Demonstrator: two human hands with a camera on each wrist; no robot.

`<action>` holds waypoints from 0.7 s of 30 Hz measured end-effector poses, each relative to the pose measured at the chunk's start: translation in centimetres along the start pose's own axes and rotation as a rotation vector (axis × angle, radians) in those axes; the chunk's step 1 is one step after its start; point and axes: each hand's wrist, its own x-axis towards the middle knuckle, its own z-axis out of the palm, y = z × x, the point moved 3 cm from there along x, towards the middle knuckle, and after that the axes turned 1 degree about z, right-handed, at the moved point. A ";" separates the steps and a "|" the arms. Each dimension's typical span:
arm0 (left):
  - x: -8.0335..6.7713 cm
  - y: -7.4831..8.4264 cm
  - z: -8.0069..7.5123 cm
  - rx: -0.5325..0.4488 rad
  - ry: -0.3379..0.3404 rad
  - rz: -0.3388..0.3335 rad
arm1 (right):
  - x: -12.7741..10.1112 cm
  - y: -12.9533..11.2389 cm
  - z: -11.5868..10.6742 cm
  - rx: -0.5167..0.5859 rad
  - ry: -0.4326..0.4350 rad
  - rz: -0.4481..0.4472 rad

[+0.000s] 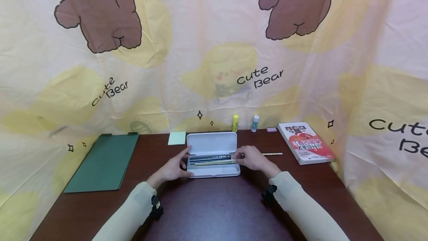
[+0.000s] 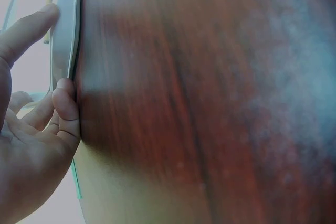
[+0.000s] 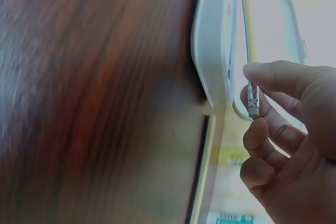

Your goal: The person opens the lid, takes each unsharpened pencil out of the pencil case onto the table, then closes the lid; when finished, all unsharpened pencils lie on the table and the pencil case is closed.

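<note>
A white pencil case (image 1: 214,176) lies on the table with its lid (image 1: 212,143) raised back, and several pencils (image 1: 205,158) rest inside. My left hand (image 1: 172,167) holds the case's left end, thumb at the front corner and index finger near the hinge. Over the right end, my right hand (image 1: 252,158) pinches a yellow pencil (image 3: 248,19) between thumb and fingers near its eraser end. The pencil's length lies along the open case. Another pencil (image 1: 274,154) lies on the table just past the right hand, partly hidden behind it.
A green spiral pad (image 1: 100,163) lies at the left, sticky notes (image 1: 176,138) behind the case. Along the back stand a yellow tube (image 1: 235,123) and a white-capped glue stick (image 1: 255,124), beside a pink eraser (image 1: 271,129). A book (image 1: 305,143) lies at the right. A printed curtain (image 1: 207,84) borders the table.
</note>
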 end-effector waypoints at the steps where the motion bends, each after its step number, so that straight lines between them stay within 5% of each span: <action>1: 0.0 0.0 0.0 -0.001 -0.001 0.000 | -0.1 0.2 -0.2 0.006 0.008 0.002; 21: 0.1 -0.2 0.0 -0.003 -0.001 0.011 | -3.3 7.3 -5.8 -0.003 0.074 0.162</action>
